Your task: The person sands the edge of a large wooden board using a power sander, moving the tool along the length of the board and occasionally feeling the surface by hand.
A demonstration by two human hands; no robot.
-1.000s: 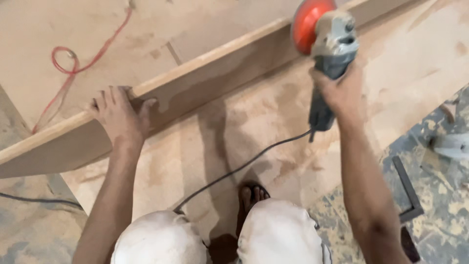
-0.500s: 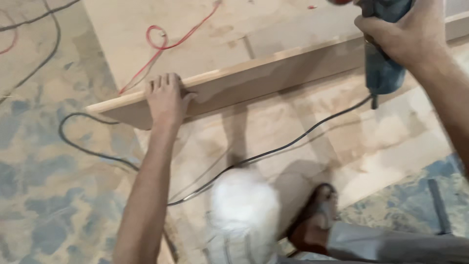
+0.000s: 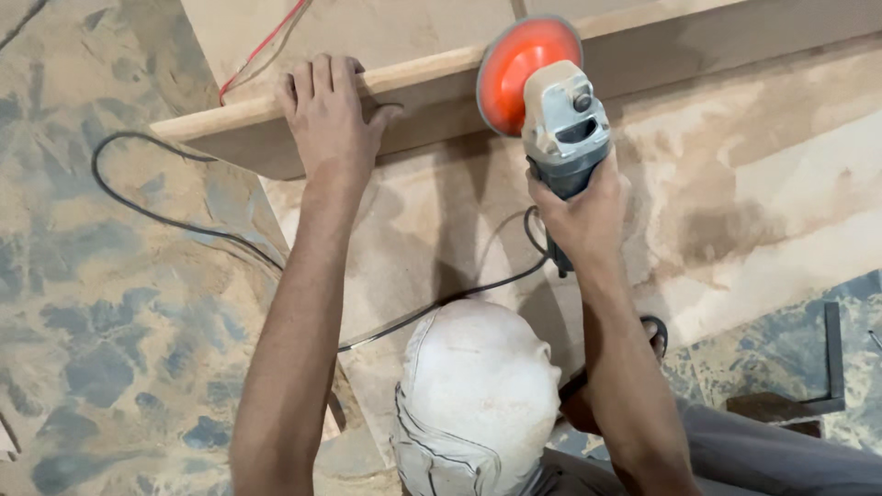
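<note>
My left hand (image 3: pixel 329 115) grips the top edge of a long wooden board (image 3: pixel 698 32) that stands on its edge on the floor. My right hand (image 3: pixel 581 216) holds a grey angle grinder (image 3: pixel 562 124) by its body. The grinder's orange sanding disc (image 3: pixel 524 69) sits against the near face of the board, right of my left hand. A black power cord (image 3: pixel 184 225) runs from the grinder's tail across the floor and loops to the left.
A flat plywood sheet (image 3: pixel 781 174) covered in sawdust lies under the board. A red wire (image 3: pixel 262 46) lies on another sheet behind. My knee in dusty white cloth (image 3: pixel 473 386) is at the bottom. A metal square (image 3: pixel 827 367) rests at the right on the mottled floor.
The view shifted left and down. My right hand brought the grinder down from the top right, and its disc now meets the board near my left hand, which kept its grip.
</note>
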